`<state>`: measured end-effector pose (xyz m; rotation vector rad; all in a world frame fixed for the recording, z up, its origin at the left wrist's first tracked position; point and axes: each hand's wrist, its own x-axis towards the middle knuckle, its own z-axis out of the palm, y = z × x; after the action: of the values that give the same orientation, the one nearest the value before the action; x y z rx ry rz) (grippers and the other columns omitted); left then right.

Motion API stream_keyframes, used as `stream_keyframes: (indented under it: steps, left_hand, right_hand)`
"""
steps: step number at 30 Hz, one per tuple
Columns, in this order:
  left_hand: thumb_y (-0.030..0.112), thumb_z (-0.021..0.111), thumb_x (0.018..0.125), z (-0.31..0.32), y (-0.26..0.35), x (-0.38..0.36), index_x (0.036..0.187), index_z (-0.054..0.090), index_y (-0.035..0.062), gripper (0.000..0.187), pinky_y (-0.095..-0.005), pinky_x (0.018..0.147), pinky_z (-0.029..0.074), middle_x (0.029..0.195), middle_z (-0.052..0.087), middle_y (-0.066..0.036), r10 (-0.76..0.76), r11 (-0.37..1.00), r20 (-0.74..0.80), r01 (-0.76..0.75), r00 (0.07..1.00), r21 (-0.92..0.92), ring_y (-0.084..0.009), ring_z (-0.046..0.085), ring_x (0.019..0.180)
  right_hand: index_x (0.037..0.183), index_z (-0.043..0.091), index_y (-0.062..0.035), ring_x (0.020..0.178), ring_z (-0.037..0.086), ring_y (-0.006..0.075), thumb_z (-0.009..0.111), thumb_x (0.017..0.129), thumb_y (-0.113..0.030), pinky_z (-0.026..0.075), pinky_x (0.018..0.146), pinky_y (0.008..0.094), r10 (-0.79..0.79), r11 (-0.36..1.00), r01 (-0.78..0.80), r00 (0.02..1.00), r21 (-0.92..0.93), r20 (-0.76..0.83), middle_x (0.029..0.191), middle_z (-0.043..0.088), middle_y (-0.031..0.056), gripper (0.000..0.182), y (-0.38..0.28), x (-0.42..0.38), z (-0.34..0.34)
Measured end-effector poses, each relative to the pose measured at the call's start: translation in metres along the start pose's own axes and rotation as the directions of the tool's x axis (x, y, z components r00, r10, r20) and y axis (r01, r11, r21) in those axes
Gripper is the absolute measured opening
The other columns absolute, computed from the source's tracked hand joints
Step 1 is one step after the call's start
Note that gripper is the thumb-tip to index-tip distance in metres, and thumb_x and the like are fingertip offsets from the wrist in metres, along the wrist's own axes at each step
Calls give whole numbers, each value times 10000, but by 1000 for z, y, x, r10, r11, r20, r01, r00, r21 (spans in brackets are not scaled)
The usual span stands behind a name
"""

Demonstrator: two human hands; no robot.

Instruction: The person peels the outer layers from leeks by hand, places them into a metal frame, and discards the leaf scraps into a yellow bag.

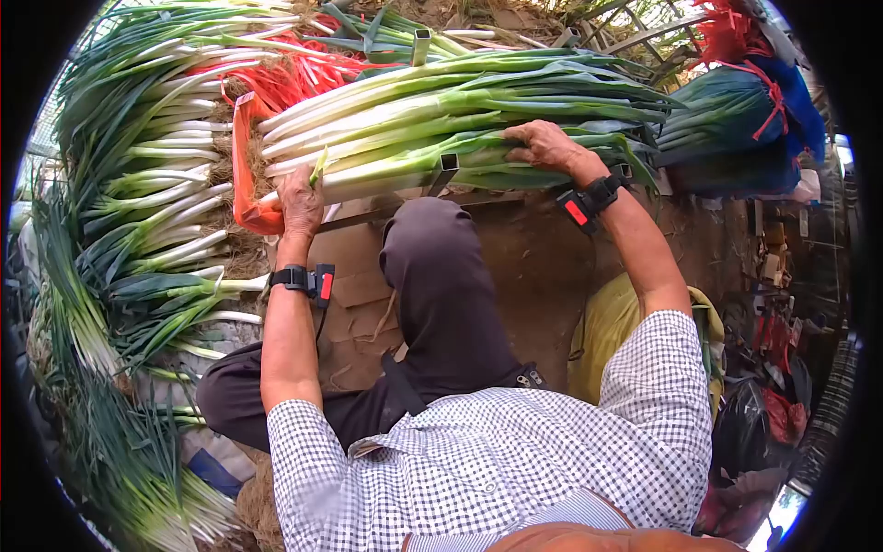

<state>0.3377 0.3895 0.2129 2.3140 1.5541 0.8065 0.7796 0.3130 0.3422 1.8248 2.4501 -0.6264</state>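
A thick bundle of leeks (395, 115) lies crosswise in front of me in a metal rack (445, 171), white ends to the left and green leaves to the right. My left hand (301, 198) is closed around the white end of a leek at the near side of the bundle. A small yellowish leaf sticks up by its thumb. Over the green part, my right hand (544, 147) has its fingers curled onto the near leek leaves. An orange plastic band (245, 166) stands at the root end, beside my left hand.
Many loose leeks (138, 166) are piled along the left side. Red plastic strips (285, 75) lie behind the root ends. At the right rear are leeks tied with a red strip (771, 99) and blue wrapping (802, 110). A yellow sack (602, 336) stands by my right arm.
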Motion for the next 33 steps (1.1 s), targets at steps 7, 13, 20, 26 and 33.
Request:
stream_keyframes:
  steps: [7,13,20,26,33]
  left_hand:
    - [166,617,888,2,-2,2,916,600,64,108,-482,800,408,843,607,-172,-6,999,-63,4,998,-36,-375,561,861]
    - [138,610,872,-6,7,37,919,610,50,99,-482,807,423,890,605,-185,-82,988,-119,65,989,-143,-389,550,878]
    - [75,578,814,-4,36,4,950,657,110,161,-468,850,430,995,564,-140,-6,944,-188,68,982,324,-330,542,964]
    - [80,557,836,3,15,22,953,656,107,155,-432,732,493,910,532,-134,10,960,-77,12,997,279,-320,571,861]
    - [105,540,874,4,13,26,967,608,137,119,-460,749,521,963,507,-132,-84,948,51,64,995,313,-327,575,939]
  right_hand:
    - [1065,639,-103,883,628,423,749,744,-283,488,770,504,62,994,-63,998,-84,-16,873,657,210,383,-13,-2,-9]
    - [1075,672,-90,877,639,379,753,739,-215,497,765,442,-12,981,-30,978,-193,-210,929,679,179,367,-38,10,-100]
    - [1059,637,-86,916,618,385,729,742,-202,490,791,460,-19,988,13,999,-151,-38,903,647,177,350,17,52,-2]
    - [959,538,-42,919,596,374,704,782,-166,477,791,465,-49,978,40,998,-205,-40,912,600,149,273,8,57,-10]
    - [1151,578,-41,1055,569,353,736,790,-209,447,907,446,-62,976,16,976,-218,-208,1060,616,153,429,-19,36,-6]
